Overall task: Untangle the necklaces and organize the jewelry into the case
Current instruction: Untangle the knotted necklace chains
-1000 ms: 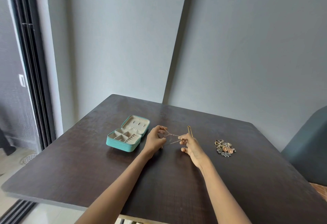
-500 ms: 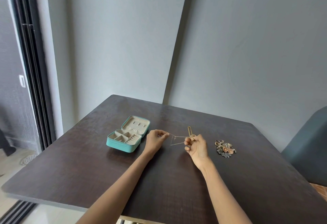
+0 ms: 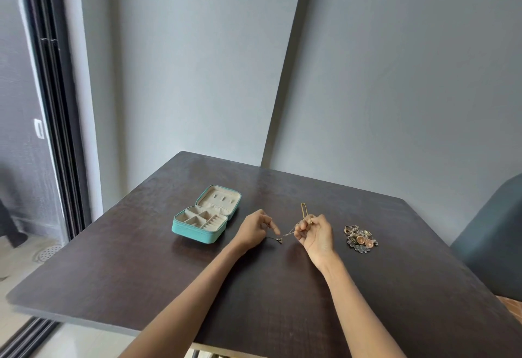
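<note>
Your right hand (image 3: 316, 234) has its fingers curled and pinches one end of a thin chain (image 3: 288, 232) at the fingertips, lifted a little off the table (image 3: 141, 258). The chain runs down and to the left from that pinch to a small dark pendant (image 3: 279, 240), which lies on the table just beside your left hand (image 3: 252, 230). That hand is loosely curled, with the index finger (image 3: 273, 227) stretched out toward the chain; whether it truly grips the chain or only touches it is too fine to tell.

So the chain's long axis lies roughly left to right between your two hands, its low end nearer your left. The case (image 3: 207, 213) stands open to the left, just beyond your left hand, which makes that the nearer hand for carrying the chain in. I judge the next move depends on whether the chain hangs free of knots along that short span; check there first.

A gold clip (image 3: 303, 210) lies on the table behind your right hand, pointing away from you. The remaining jewelry (image 3: 360, 237) sits in a heap to the right, apart from both hands.
</note>
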The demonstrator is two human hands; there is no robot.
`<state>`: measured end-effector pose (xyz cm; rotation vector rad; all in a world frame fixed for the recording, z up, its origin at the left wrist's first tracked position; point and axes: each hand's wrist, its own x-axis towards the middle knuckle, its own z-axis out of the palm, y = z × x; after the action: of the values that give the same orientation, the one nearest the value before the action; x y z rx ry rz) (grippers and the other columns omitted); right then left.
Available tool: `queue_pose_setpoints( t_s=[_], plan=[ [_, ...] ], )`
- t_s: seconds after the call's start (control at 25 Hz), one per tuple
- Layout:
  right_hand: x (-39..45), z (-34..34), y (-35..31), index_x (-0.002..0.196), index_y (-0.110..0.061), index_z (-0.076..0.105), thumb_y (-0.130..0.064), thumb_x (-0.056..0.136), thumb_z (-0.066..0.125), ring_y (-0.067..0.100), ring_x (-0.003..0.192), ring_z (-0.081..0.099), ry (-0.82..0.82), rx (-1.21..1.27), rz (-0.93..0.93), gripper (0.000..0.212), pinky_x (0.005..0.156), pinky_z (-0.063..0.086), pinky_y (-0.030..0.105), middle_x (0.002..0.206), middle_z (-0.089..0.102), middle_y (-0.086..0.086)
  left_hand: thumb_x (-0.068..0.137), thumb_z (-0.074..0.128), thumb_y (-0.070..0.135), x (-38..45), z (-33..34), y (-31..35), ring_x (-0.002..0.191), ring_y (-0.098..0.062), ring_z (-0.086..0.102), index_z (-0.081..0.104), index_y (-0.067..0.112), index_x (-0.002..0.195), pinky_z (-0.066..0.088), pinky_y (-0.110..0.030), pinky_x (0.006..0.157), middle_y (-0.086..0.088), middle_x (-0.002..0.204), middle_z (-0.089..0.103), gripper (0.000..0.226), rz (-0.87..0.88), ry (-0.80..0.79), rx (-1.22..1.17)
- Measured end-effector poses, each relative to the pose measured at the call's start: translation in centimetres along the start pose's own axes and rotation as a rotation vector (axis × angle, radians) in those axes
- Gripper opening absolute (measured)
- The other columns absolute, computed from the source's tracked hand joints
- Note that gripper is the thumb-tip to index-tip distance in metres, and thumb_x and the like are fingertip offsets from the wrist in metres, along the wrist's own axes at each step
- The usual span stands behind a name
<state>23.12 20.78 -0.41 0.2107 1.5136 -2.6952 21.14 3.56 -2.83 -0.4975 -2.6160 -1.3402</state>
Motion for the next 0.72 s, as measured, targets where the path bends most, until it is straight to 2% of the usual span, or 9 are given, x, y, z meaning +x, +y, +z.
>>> queue_pose_setpoints(
  t_s=[0.16,0.32,0.4,0.48,0.6,0.72],
  plan=[
    [-0.3,1.1,-0.5,0.066,-0.015,0.039,-0.011,0.085,0.030,0.016,0.049,0.048,-0.022,0.041,-0.033,0.021,0.058,0.046,0.028,0.051,0.048,0.001,0.070,0.035,-0.013,-0.2,0.0,0.4,0.086,-0.019,0.055,0.077,0.020,0.087,0.042,-0.026,0.075,-0.001,0.091,0.050,0.056,0.043,-0.065,0.121],
    [-0.5,2.7,-1.7,0.067,-0.015,0.039,-0.009,0.086,0.028,0.013,0.047,0.050,-0.064,0.044,-0.068,0.023,0.047,0.046,0.022,0.062,0.064,0.004,0.074,0.037,-0.007,-0.4,0.2,0.6,0.097,-0.015,0.055,0.076,0.025,0.088,0.044,-0.029,0.080,-0.001,0.104,0.053,0.052,0.065,-0.145,0.209],
    [-0.6,3.2,-1.9,0.067,-0.016,0.039,-0.010,0.086,0.029,0.013,0.047,0.049,-0.081,0.019,-0.059,0.023,0.043,0.042,0.020,0.069,0.068,0.006,0.082,0.040,-0.002,-0.3,0.3,0.5,0.098,-0.014,0.054,0.073,0.027,0.098,0.045,-0.031,0.082,0.001,0.105,0.052,0.047,0.056,-0.155,0.217],
    [-0.7,3.4,-1.8,0.067,-0.016,0.039,-0.011,0.086,0.029,0.013,0.048,0.048,-0.087,0.005,-0.050,0.022,0.041,0.038,0.020,0.073,0.069,0.006,0.091,0.041,0.007,-0.2,0.3,0.5,0.094,-0.015,0.053,0.068,0.029,0.112,0.044,-0.031,0.082,0.001,0.098,0.045,0.041,0.031,-0.132,0.188],
    [-0.7,3.2,-1.6,0.067,-0.016,0.039,-0.011,0.086,0.029,0.012,0.046,0.046,-0.075,0.019,-0.060,0.022,0.040,0.035,0.019,0.073,0.069,0.006,0.092,0.042,0.013,0.0,0.0,0.8,0.088,-0.011,0.048,0.065,0.024,0.120,0.037,-0.025,0.082,0.001,0.094,0.041,0.037,-0.050,-0.103,-0.032],
    [-0.8,2.8,-1.7,0.065,-0.016,0.037,-0.010,0.085,0.028,0.011,0.044,0.045,-0.059,0.032,-0.069,0.022,0.038,0.031,0.017,0.070,0.068,0.005,0.083,0.044,0.018,-0.2,-0.8,1.2,0.069,-0.006,0.043,0.067,0.013,0.114,0.034,-0.018,0.063,0.001,0.092,0.046,0.038,-0.177,-0.039,-0.477]
  ],
)
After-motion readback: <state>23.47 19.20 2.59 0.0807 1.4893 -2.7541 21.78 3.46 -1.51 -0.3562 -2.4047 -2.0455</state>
